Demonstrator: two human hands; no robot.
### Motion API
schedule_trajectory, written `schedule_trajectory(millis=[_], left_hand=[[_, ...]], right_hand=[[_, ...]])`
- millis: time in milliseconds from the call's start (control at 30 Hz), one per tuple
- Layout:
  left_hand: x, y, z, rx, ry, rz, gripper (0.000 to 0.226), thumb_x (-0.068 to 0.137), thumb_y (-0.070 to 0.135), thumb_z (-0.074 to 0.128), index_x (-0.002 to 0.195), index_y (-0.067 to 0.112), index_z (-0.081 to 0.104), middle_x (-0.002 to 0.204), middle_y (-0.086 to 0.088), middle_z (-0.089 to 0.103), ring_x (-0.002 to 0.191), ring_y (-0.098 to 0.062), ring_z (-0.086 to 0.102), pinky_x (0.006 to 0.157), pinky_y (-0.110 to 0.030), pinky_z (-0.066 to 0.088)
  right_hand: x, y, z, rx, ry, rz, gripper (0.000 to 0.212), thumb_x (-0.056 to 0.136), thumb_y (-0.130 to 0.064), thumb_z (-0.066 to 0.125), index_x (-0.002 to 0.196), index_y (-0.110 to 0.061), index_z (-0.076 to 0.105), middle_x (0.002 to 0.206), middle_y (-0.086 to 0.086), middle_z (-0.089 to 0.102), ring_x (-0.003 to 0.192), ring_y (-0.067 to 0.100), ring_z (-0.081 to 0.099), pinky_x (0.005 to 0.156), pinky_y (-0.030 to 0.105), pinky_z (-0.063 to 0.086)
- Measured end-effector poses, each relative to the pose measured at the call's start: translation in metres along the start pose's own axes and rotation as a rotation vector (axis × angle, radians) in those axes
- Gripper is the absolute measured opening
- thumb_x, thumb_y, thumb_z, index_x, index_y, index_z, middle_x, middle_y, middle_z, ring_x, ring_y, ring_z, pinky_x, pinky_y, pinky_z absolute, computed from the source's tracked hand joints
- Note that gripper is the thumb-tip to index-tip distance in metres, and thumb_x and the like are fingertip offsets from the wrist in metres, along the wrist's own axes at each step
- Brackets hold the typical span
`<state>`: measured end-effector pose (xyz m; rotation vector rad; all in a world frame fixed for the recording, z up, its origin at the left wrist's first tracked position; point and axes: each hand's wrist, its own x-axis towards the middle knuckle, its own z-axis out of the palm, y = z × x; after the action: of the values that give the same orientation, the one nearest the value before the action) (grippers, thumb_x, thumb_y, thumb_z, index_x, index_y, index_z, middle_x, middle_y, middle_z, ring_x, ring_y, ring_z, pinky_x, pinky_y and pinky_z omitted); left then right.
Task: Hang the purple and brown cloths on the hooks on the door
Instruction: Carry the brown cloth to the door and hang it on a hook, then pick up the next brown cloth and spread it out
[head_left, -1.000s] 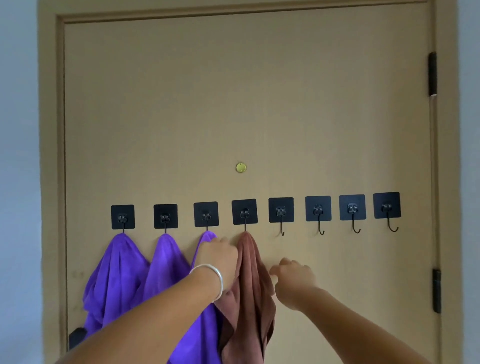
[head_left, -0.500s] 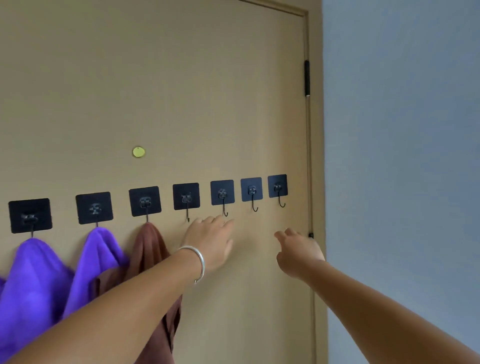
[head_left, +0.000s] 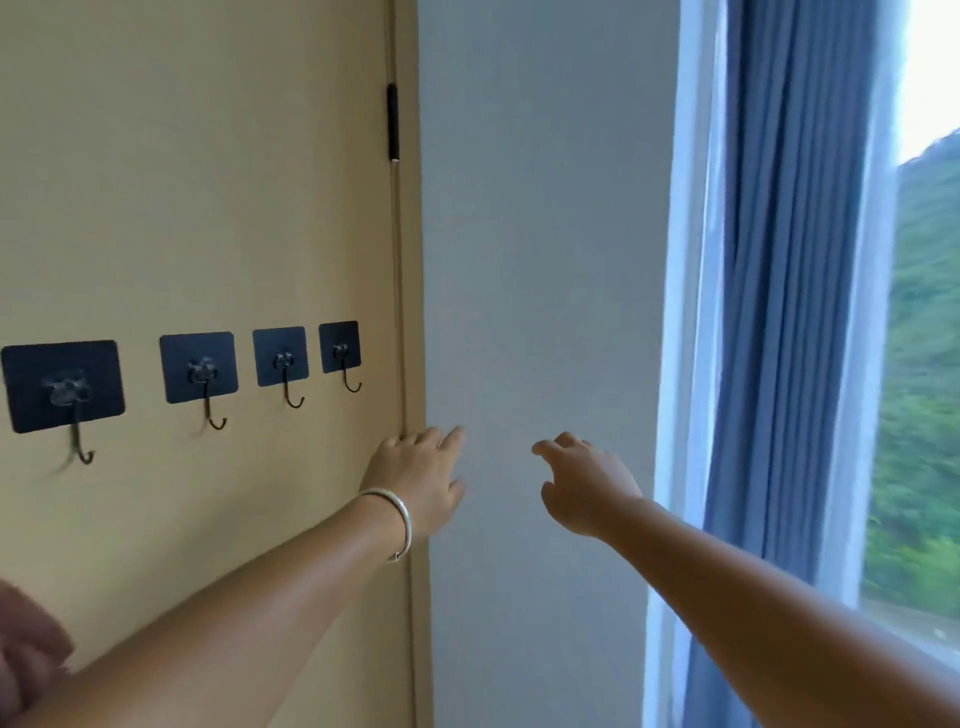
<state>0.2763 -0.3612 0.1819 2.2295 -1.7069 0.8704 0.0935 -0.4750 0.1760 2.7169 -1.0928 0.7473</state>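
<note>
The tan door (head_left: 208, 182) fills the left of the head view. Several black square pads with bare metal hooks (head_left: 208, 410) run along it. A corner of the brown cloth (head_left: 26, 654) shows at the bottom left edge; the purple cloths are out of view. My left hand (head_left: 421, 478), with a silver bangle on the wrist, reaches out with relaxed fingers over the door's right edge and holds nothing. My right hand (head_left: 582, 483) is stretched in front of the grey wall, fingers loosely bent, also empty.
A grey wall (head_left: 545, 260) stands right of the door frame. Further right hang a blue curtain (head_left: 789, 312) and a white sheer beside a window (head_left: 924, 364) with greenery outside. A black hinge (head_left: 392, 122) sits on the door's edge.
The view has swung right, away from the hung cloths toward the wall and window. Both hands have left the cloths and moved right with it, empty.
</note>
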Motion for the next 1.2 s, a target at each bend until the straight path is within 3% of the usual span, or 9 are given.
schedule_trajectory(millis=[367,600,800,933,1100,1200], left_hand=[[0.007,0.173,0.001,-0.298,0.059,0.438,0.061,0.095,0.049,0.035,0.149,0.025,0.023,0.135,0.000,0.047,0.115,-0.021,0.052,0.091,-0.035,0.039],[-0.028,0.299,-0.042,-0.465,0.043,0.692,0.059,0.096,0.051,0.037,0.149,0.025,0.024,0.137,-0.002,0.048,0.116,-0.023,0.054,0.093,-0.040,0.043],[-0.093,0.404,-0.072,-0.513,-0.025,0.878,0.060,0.096,0.053,0.038,0.149,0.027,0.025,0.148,-0.003,0.040,0.121,-0.027,0.054,0.091,-0.041,0.046],[-0.146,0.462,-0.089,-0.560,-0.058,0.945,0.060,0.095,0.054,0.038,0.148,0.029,0.026,0.144,-0.004,0.044,0.118,-0.028,0.055,0.088,-0.040,0.045],[-0.214,0.527,-0.103,-0.599,-0.130,1.027,0.059,0.093,0.055,0.038,0.146,0.031,0.025,0.144,-0.002,0.042,0.125,-0.029,0.048,0.100,-0.050,0.037],[-0.263,0.564,-0.113,-0.562,-0.175,1.081,0.060,0.092,0.055,0.039,0.145,0.030,0.027,0.143,-0.006,0.042,0.129,-0.029,0.043,0.104,-0.054,0.029]], right_hand=[[-0.162,0.093,-0.081,-0.314,-0.020,0.464,0.041,0.086,-0.022,0.051,0.127,-0.021,0.051,0.122,0.006,0.052,0.112,0.031,0.055,0.088,0.036,0.043],[-0.283,0.137,-0.137,-0.424,-0.028,0.777,0.053,0.086,-0.029,0.053,0.138,-0.029,0.044,0.135,0.004,0.049,0.119,0.027,0.053,0.094,0.038,0.045],[-0.405,0.154,-0.166,-0.438,-0.079,1.034,0.055,0.088,-0.031,0.052,0.141,-0.028,0.041,0.142,0.002,0.043,0.127,0.025,0.046,0.098,0.039,0.040],[-0.490,0.152,-0.176,-0.413,-0.080,1.154,0.053,0.088,-0.031,0.053,0.139,-0.027,0.042,0.138,0.004,0.045,0.125,0.026,0.046,0.097,0.040,0.041],[-0.595,0.146,-0.173,-0.351,-0.056,1.313,0.056,0.088,-0.031,0.048,0.143,-0.028,0.038,0.140,0.004,0.041,0.126,0.025,0.043,0.095,0.040,0.039],[-0.658,0.140,-0.172,-0.310,-0.043,1.423,0.047,0.088,-0.031,0.049,0.135,-0.029,0.045,0.134,0.005,0.045,0.118,0.026,0.047,0.090,0.039,0.041]])
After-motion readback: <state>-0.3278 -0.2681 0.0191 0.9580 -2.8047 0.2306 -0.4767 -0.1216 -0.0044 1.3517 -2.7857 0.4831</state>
